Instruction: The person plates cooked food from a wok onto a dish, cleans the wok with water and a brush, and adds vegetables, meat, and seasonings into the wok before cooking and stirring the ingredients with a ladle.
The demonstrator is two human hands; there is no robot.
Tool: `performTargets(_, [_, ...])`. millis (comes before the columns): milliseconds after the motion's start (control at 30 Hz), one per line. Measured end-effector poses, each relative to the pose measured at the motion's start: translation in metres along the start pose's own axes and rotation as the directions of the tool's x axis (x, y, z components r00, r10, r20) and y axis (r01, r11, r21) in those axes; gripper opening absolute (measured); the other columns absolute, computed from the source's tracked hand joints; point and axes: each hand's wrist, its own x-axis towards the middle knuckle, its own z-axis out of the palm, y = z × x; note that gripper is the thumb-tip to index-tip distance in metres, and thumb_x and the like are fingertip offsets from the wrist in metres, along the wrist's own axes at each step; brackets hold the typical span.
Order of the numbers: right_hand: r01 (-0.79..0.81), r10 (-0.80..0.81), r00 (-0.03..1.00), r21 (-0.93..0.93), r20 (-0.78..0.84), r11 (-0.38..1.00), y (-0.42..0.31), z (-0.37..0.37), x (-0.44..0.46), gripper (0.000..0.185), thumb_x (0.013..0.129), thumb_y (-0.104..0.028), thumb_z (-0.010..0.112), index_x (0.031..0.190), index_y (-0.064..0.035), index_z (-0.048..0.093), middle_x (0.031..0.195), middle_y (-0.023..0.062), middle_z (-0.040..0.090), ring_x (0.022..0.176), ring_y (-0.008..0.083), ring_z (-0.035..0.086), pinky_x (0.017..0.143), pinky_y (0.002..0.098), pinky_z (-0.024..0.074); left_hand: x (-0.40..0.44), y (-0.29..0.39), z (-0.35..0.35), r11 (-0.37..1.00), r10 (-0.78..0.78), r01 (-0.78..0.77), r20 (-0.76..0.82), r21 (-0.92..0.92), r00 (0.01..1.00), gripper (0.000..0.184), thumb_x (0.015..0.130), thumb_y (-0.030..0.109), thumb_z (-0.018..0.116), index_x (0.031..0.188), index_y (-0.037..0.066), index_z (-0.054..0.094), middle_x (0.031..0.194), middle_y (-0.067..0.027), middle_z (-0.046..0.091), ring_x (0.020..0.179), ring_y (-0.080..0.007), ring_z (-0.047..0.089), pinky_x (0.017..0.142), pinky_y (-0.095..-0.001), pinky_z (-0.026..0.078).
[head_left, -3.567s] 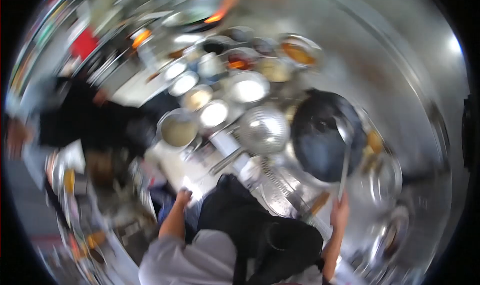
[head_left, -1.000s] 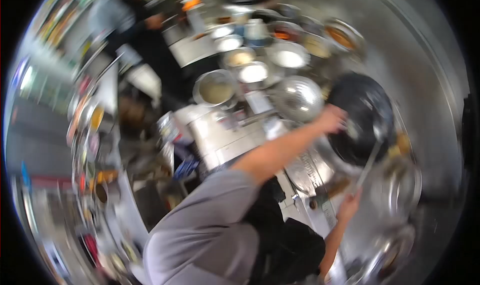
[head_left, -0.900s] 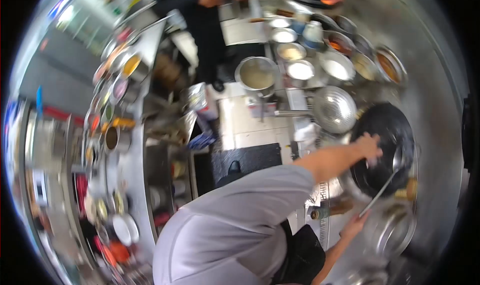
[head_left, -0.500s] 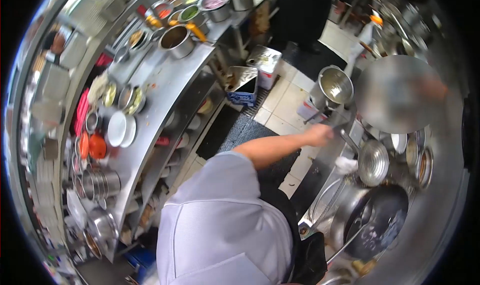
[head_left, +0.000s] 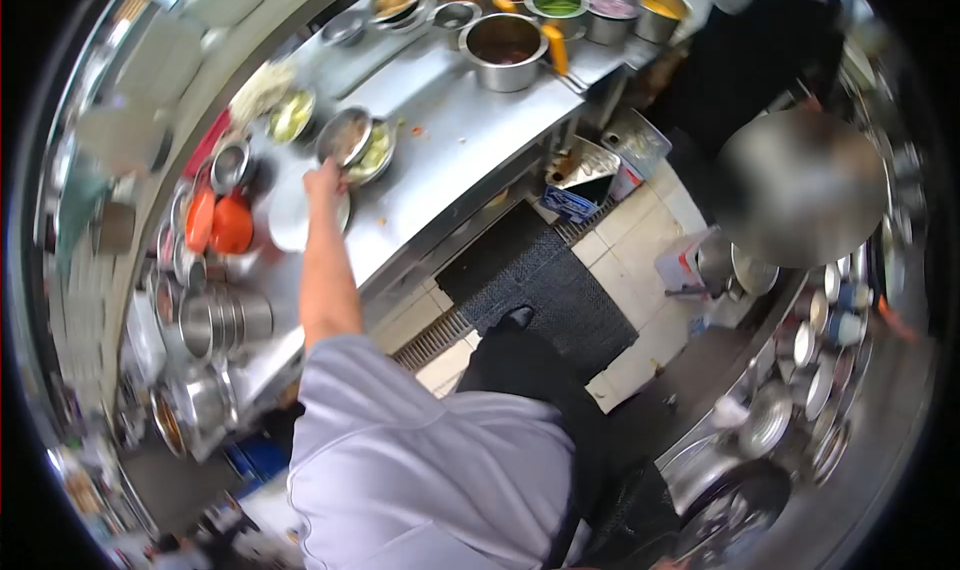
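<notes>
My left hand (head_left: 324, 182) is stretched out to the steel counter, its fingers closed on the near rim of a small steel bowl (head_left: 343, 135) with pale brown food in it. Right beside it is another steel bowl (head_left: 376, 154) of light green cut vegetables. White plates (head_left: 290, 220) lie just below that hand. Only a sliver of my right hand (head_left: 668, 565) shows at the bottom edge, at the end of a thin ladle handle (head_left: 695, 547). The ladle reaches into a dark wok (head_left: 760, 485) holding liquid.
A steel pot (head_left: 503, 58) and several tubs of chopped food, including green (head_left: 556, 2), line the back of the counter. A co-worker in a dark apron (head_left: 755, 50) stands there. An orange-red bowl (head_left: 231, 223) is at left. A black mat (head_left: 560, 280) covers part of the tiled floor.
My left hand has swung from beside the strainer at the stove over to the counter and taken hold of the small steel bowl. The view has turned toward the counter.
</notes>
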Motion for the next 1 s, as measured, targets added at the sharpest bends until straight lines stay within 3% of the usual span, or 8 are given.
performTargets(67, [-0.060, 0.063, 0.995, -0.044, 0.076, 0.997, 0.001, -0.039, -0.039, 0.049, 0.100, -0.039, 0.054, 0.138, -0.0077, 0.055, 0.130, 0.0159, 0.063, 0.118, 0.0304, 0.060, 0.099, 0.0397, 0.0483, 0.046, -0.011, -0.026, 0.854, 0.184, -0.310, 0.315, 0.417, 0.931, 0.030, 0.082, 0.025, 0.073, 0.086, -0.001, 0.058, 0.077, -0.0135, 0.061, 0.068, -0.0281, 0.062, 0.057, -0.0398, 0.050])
performTargets(133, [-0.059, -0.017, 0.988, 0.477, 0.153, 0.877, 0.134, -0.019, -0.022, 0.057, 0.087, 0.000, 0.055, 0.143, -0.0068, 0.050, 0.060, -0.0047, 0.042, 0.044, 0.0050, 0.036, 0.038, 0.0236, 0.0276, 0.083, -0.017, -0.046, -0.170, 0.469, -0.737, 0.712, 0.654, 0.523, 0.030, 0.082, 0.031, 0.078, 0.088, 0.006, 0.063, 0.079, -0.0187, 0.066, 0.073, -0.0392, 0.062, 0.064, -0.0460, 0.050])
performTargets(333, [-0.543, 0.327, 0.831, 0.534, 0.450, 0.648, -0.032, -0.092, -0.120, 0.060, 0.091, -0.003, 0.057, 0.150, -0.0055, 0.041, 0.057, -0.0017, 0.049, 0.040, 0.0086, 0.042, 0.038, 0.0257, 0.0313, 0.096, 0.015, -0.025, -0.193, 0.393, -0.783, 0.778, 0.591, 0.491, 0.045, 0.098, 0.033, 0.057, 0.112, -0.009, 0.063, 0.108, -0.0298, 0.066, 0.096, -0.0440, 0.063, 0.090, -0.0456, 0.048])
performTargets(533, [-0.416, 0.532, 0.844, 0.707, 0.067, 0.572, 0.028, 0.058, -0.065, 0.061, 0.090, -0.013, 0.062, 0.148, -0.0088, 0.045, 0.060, 0.0051, 0.058, 0.046, 0.0148, 0.051, 0.043, 0.0350, 0.0413, 0.022, 0.051, 0.010, 0.357, 0.603, -0.666, 0.382, 0.655, 0.700, 0.030, 0.093, 0.018, 0.059, 0.110, -0.006, 0.062, 0.102, -0.0242, 0.067, 0.088, -0.0354, 0.063, 0.081, -0.0445, 0.051])
performTargets(700, [-0.393, 0.594, 0.738, 0.512, -0.319, 0.764, 0.016, 0.133, -0.024, 0.055, 0.096, -0.012, 0.058, 0.148, -0.0039, 0.043, 0.063, 0.0031, 0.057, 0.049, 0.0116, 0.045, 0.047, 0.0281, 0.0385, -0.178, 0.081, 0.093, 0.922, 0.352, -0.387, 0.364, 0.024, 0.862, 0.023, 0.089, 0.009, 0.060, 0.108, -0.004, 0.065, 0.101, -0.0216, 0.067, 0.083, -0.0310, 0.061, 0.075, -0.0434, 0.051])
performTargets(767, [-0.424, 0.652, 0.712, 0.580, -0.262, 0.696, -0.005, 0.127, -0.022, 0.055, 0.096, -0.012, 0.058, 0.148, -0.0039, 0.043, 0.064, 0.0050, 0.058, 0.048, 0.0123, 0.044, 0.047, 0.0295, 0.0389, -0.149, 0.027, 0.153, 0.551, 0.636, -0.833, 0.673, -0.054, 0.377, 0.015, 0.087, 0.005, 0.060, 0.102, 0.001, 0.065, 0.098, -0.0166, 0.063, 0.076, -0.0261, 0.059, 0.068, -0.0391, 0.051])
performTargets(833, [-0.329, 0.540, 0.821, 0.927, 0.187, 0.178, -0.010, 0.117, -0.037, 0.059, 0.094, -0.017, 0.061, 0.149, -0.0092, 0.041, 0.073, 0.0199, 0.064, 0.062, 0.0264, 0.063, 0.064, 0.0422, 0.0511, -0.391, 0.021, 0.182, 0.967, 0.242, -0.200, 0.806, -0.157, 0.540, 0.027, 0.092, 0.004, 0.055, 0.119, 0.003, 0.050, 0.104, -0.0128, 0.058, 0.083, -0.0226, 0.060, 0.067, -0.0337, 0.054])
performTargets(1000, [-0.336, 0.511, 0.858, 0.799, 0.042, 0.498, -0.007, 0.104, -0.093, 0.061, 0.093, -0.010, 0.060, 0.151, -0.0150, 0.040, 0.078, 0.0207, 0.064, 0.061, 0.0291, 0.061, 0.064, 0.0435, 0.0501, -0.619, -0.089, 0.269, 0.926, -0.054, -0.378, 0.995, 0.020, -0.078, 0.025, 0.084, -0.001, 0.061, 0.106, 0.003, 0.071, 0.121, -0.0143, 0.057, 0.115, -0.0294, 0.058, 0.082, -0.0360, 0.058])
